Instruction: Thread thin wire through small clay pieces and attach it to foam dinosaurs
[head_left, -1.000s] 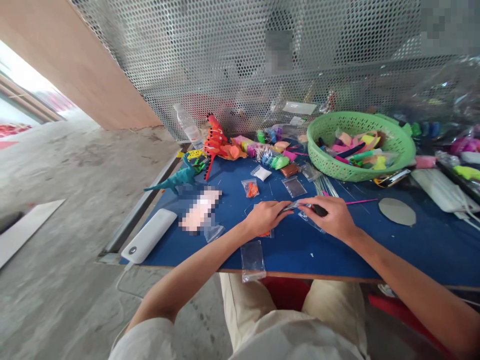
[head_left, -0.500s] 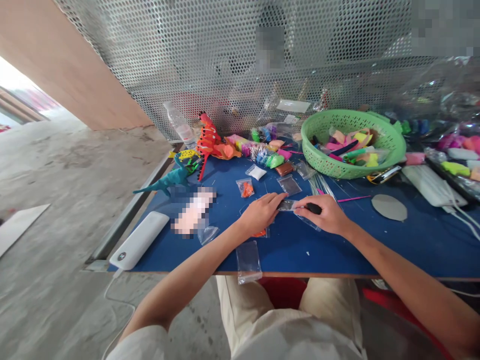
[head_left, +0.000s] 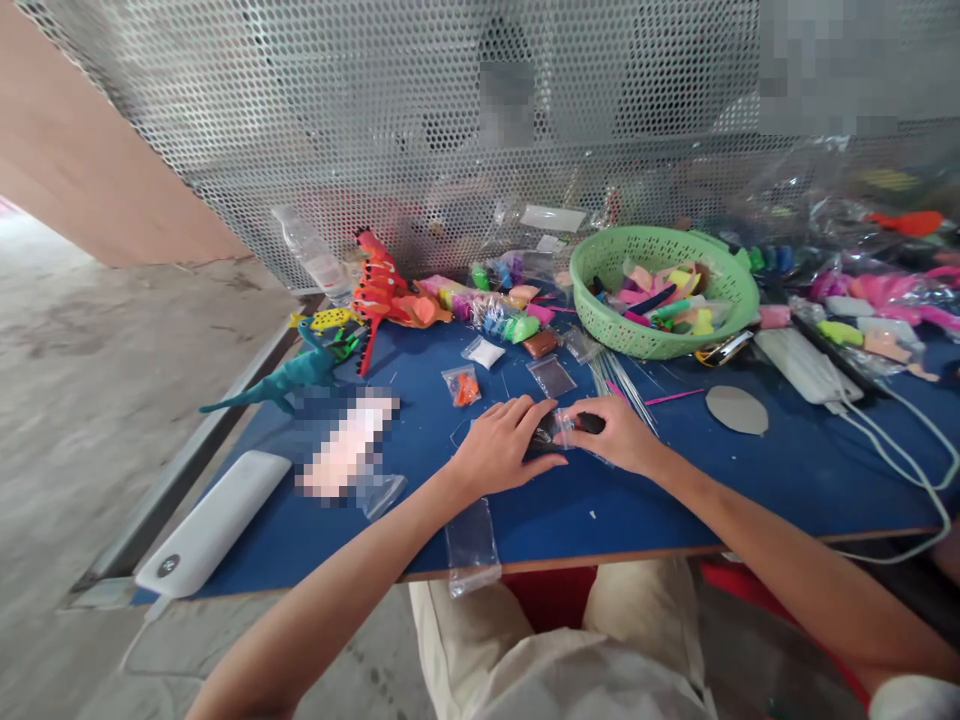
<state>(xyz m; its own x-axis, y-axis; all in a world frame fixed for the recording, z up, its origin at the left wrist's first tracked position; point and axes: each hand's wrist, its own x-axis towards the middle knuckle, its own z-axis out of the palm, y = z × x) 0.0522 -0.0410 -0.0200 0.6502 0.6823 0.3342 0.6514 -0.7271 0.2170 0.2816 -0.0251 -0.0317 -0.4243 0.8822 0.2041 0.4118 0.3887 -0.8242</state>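
Fingers of the right hand pinch a clear bag near-left of the green basket. Left hand spans the bag's dark part; whether its fingers grip, I cannot tell.

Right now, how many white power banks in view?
2: power bank at the left front corner of the table; second power bank right of green basket. Others may be hidden.

Left forearm and right forearm bare, reaching forward and converging. Left hand: back upward, fingers slightly bent, thumb extended apart from them, pointing toward the right hand. Right hand: fingers curled, thumb and fingertips drawn into a pinch. Left wrist and right wrist nearly straight; fingertips of both hands near each other
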